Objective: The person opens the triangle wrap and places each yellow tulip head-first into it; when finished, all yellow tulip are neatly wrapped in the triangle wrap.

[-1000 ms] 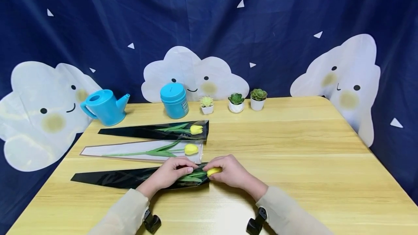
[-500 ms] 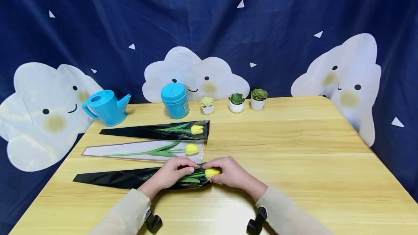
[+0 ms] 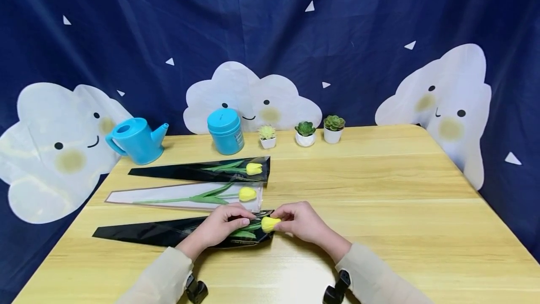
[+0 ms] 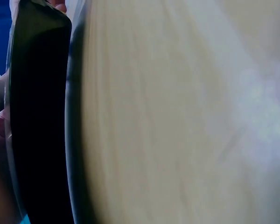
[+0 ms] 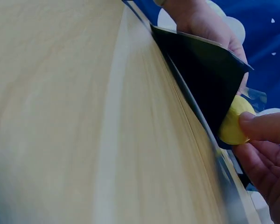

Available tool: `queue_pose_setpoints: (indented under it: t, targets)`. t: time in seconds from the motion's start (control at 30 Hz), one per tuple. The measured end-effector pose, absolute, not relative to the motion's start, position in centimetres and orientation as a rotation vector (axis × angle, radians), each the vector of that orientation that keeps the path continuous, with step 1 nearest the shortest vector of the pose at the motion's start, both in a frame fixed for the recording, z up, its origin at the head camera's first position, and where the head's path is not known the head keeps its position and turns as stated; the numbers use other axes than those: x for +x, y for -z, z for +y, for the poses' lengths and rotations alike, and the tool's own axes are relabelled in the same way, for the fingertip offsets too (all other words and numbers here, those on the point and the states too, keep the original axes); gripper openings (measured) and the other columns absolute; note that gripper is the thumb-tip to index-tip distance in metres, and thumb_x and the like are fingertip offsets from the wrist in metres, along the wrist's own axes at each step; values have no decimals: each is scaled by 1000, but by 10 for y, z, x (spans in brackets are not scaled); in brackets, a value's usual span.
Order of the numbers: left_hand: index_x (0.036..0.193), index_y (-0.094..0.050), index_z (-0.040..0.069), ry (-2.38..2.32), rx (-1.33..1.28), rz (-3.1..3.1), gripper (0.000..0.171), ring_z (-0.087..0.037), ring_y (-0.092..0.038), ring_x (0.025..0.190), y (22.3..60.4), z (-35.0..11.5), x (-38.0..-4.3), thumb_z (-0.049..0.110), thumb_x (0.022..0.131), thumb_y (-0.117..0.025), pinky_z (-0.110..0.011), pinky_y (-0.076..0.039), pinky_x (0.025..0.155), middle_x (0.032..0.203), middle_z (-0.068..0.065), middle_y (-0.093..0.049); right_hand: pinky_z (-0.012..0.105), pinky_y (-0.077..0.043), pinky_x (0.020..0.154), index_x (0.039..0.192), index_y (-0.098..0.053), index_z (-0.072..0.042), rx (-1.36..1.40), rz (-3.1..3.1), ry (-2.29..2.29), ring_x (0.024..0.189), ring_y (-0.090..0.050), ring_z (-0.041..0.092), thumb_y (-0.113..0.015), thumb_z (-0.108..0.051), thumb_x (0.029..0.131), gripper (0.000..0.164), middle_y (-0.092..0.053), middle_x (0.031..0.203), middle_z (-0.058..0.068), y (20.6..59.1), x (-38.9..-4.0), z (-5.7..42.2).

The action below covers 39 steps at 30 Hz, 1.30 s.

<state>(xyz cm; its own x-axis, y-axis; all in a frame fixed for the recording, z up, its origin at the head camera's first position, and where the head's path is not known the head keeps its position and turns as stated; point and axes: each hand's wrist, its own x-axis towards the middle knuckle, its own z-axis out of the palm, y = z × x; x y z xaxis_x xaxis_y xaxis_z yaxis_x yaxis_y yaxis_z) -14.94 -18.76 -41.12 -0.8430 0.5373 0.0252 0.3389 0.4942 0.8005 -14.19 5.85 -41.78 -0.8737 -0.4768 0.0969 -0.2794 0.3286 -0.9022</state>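
A black tapered flower sleeve [image 3: 143, 232] with a clear front lies nearest the person, its wide mouth to the right. My left hand [image 3: 219, 225] pinches the sleeve's far edge near that mouth. With thumb and fingers my right hand [image 3: 304, 222] grips the yellow head of an artificial tulip [image 3: 269, 224] at the mouth. The tulip's green stem and leaves run into the sleeve, partly hidden behind my left hand. In the right wrist view the tulip head [image 5: 233, 125] sticks out of the raised sleeve [image 5: 203, 70]. The sleeve [image 4: 41, 107] fills the left side of the left wrist view.
Behind lie a white sleeve [image 3: 156, 193] and another black sleeve [image 3: 168, 170], each with a yellow tulip. A blue watering can [image 3: 141, 142], a blue lidded canister [image 3: 226, 135] and three small potted succulents [image 3: 305, 134] line the table's back edge.
The tulip head has shifted slightly left toward the sleeve's mouth. My right fingers have moved to its right side, so more of the yellow head shows. The left hand keeps its place.
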Motion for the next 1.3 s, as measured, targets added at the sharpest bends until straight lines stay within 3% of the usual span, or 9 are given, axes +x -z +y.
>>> queue_pose_setpoints:
  t: [0.17,0.4,0.8,1.0,1.3]
  targets:
    - [104,-71,15,-1306,739,2521,18,-13,-56,97,409,-188,-149,20,90,-60,-26,-45,83,103,0,-65,20,-43,46,94,-72,-2,-643,2357,1648,50,-51,9,-74,-6,76,19,-70,77,9,417,-139,49]
    - [103,-71,14,-1317,741,2524,18,-13,-57,94,404,-188,-148,19,89,-61,-25,-46,79,101,-1,-65,21,-44,44,95,-73,-2,-640,2417,1627,46,-50,8,-74,-8,77,18,-71,81,10,418,-141,38]
    - [101,-72,15,-1334,739,2547,16,-8,-58,93,403,-195,-150,17,87,-64,-25,-47,80,100,2,-66,18,-45,49,89,-74,-2,-678,2461,1625,54,-52,-1,-77,-6,71,18,-70,71,7,422,-146,18]
    - [100,-72,12,-1334,743,2549,16,-9,-58,90,404,-197,-148,16,86,-64,-25,-47,76,98,2,-65,18,-48,58,85,-73,-3,-669,2464,1608,63,-61,3,-79,-6,70,16,-70,72,7,425,-149,10]
    - [97,-72,12,-1317,719,2602,13,-6,-56,83,404,-201,-147,15,86,-64,-23,-47,71,94,0,-65,18,-48,56,83,-72,-1,-664,2433,1630,64,-63,7,-78,-5,71,15,-70,72,8,425,-153,-3]
